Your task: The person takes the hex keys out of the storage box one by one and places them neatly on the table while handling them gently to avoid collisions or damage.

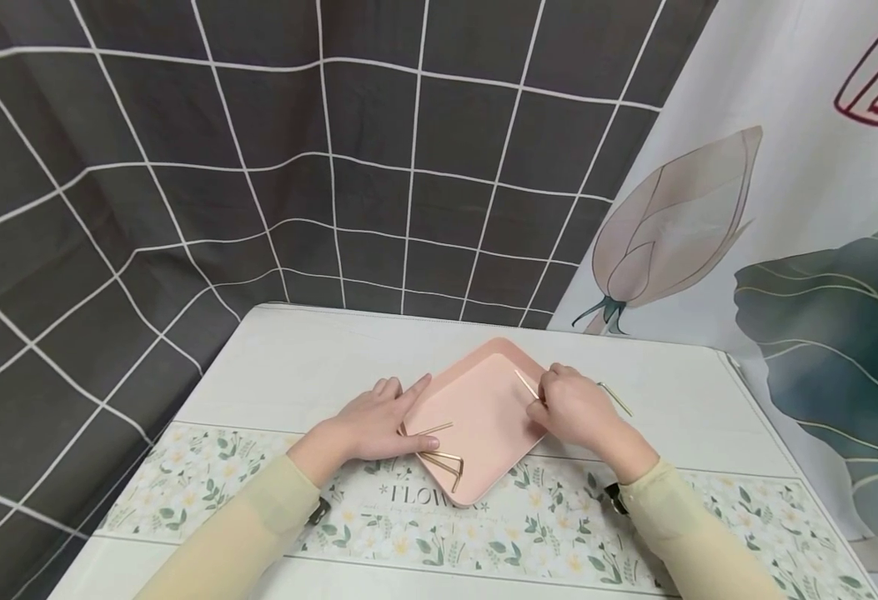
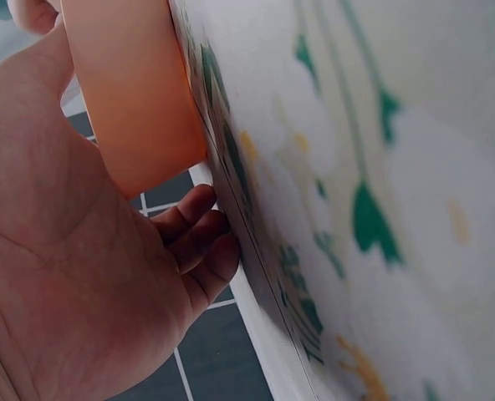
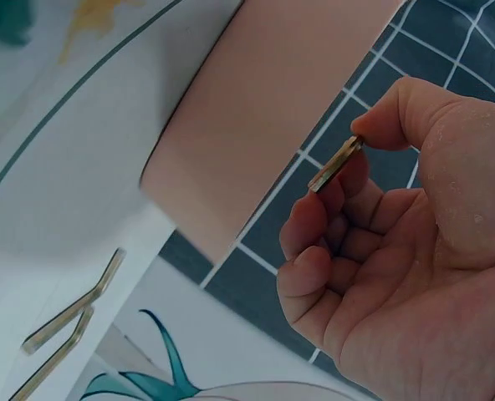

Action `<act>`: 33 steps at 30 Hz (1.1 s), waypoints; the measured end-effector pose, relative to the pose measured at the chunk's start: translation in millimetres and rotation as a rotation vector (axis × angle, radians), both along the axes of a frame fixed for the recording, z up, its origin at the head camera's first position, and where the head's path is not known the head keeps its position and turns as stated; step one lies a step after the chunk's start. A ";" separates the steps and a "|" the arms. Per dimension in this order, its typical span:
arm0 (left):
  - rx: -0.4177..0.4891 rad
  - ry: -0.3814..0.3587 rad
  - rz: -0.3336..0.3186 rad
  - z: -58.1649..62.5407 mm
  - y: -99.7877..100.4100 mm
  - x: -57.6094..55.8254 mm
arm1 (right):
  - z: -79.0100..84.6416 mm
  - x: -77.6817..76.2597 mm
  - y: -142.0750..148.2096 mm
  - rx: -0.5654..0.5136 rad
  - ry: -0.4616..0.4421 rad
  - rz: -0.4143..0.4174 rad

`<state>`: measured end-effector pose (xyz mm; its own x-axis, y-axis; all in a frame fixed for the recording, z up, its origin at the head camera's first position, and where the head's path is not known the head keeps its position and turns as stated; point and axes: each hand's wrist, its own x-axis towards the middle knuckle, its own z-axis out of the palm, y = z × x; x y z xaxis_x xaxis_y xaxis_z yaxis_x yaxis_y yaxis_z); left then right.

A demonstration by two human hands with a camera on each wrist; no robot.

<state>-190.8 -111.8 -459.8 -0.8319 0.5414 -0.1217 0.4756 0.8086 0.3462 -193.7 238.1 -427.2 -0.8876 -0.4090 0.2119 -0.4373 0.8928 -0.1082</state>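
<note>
A pink tray [image 1: 491, 400] lies turned cornerwise on the table. My left hand [image 1: 382, 421] rests at its left corner, with thumb and forefinger stretched straight over the rim; in the left wrist view its other fingers [image 2: 218, 238] curl loosely outside the tray wall [image 2: 135, 92]. Several gold-coloured hex keys [image 1: 446, 457] lie inside the tray beside the left thumb. At the tray's right side, my right hand [image 1: 577, 404] pinches one gold hex key [image 3: 338, 163] between thumb and fingertips. The palm hides part of that key from above.
More gold hex keys [image 3: 76, 305] lie on the table just right of the tray, past the right hand. A floral runner printed with lettering crosses the white table [image 1: 318, 350]. Behind it hang a dark grid-patterned curtain [image 1: 363, 200] and a white flower-printed one [image 1: 709, 275].
</note>
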 end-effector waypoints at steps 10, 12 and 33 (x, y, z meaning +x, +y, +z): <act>-0.007 0.010 -0.008 0.4 0.3 0.0 | 0.6 1.3 19.3 -0.008 -0.039 -0.068; -0.010 0.013 -0.007 0.1 0.2 0.0 | 0.9 1.5 22.8 -0.010 -0.040 -0.076; -0.014 0.008 -0.006 0.7 0.3 0.2 | 3.6 4.9 53.8 -0.004 -0.065 -0.125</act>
